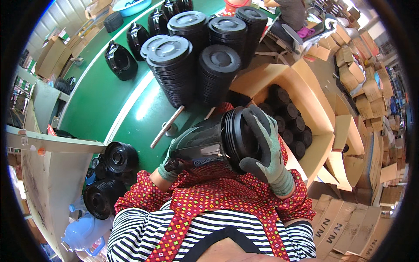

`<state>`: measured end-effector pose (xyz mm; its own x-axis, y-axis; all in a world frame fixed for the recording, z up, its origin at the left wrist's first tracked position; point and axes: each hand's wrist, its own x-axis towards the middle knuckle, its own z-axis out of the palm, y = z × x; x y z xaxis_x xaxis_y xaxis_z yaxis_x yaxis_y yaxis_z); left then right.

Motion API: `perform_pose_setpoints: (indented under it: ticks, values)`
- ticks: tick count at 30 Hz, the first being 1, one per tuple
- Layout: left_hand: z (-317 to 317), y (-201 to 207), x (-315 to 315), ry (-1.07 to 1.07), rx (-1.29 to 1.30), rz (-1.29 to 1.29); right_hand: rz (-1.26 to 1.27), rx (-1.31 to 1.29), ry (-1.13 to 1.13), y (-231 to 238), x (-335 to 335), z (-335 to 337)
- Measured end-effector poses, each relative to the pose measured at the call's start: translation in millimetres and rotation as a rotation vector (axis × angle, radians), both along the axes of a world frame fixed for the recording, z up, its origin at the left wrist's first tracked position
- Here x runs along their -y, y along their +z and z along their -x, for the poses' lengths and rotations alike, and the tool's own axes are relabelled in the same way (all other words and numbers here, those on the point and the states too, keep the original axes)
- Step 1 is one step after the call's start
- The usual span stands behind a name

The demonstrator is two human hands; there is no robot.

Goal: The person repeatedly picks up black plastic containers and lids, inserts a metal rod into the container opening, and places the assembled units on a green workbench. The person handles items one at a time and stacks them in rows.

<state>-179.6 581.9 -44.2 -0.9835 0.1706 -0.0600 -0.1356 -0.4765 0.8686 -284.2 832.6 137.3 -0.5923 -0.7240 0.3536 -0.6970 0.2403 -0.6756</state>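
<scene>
A glossy, dark see-through jug (198, 142) lies tilted across my front, its wide ridged end to the right. My left hand (168, 168), in a green glove, holds it from the left side; the jug hides most of its fingers. At the right end sits a black round lid (238, 139). Around that lid curves my right hand (266, 146), in a green glove with dark palm coating, thumb below and fingers above. Whether the ridges are stacked lids or one threaded rim, I cannot tell. Beyond stand tall stacks of black lids (170, 65) on the green table (142, 113).
Several glossy black jugs (120, 61) stand along the table's far left. To the right, an open cardboard box (316, 131) holds black round pieces. A metal bar (168, 126) sticks up near the jug. Black round parts (120, 157) and a blue bottle (85, 231) are at the lower left.
</scene>
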Motion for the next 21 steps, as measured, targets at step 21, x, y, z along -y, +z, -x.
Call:
perform_pose_setpoints:
  ticks: [21]
  values:
    - [10.4, 134.5, 17.3, 0.409, -0.429, 0.939, 0.027, 0.92, -0.036, -3.9, -69.8, 16.8]
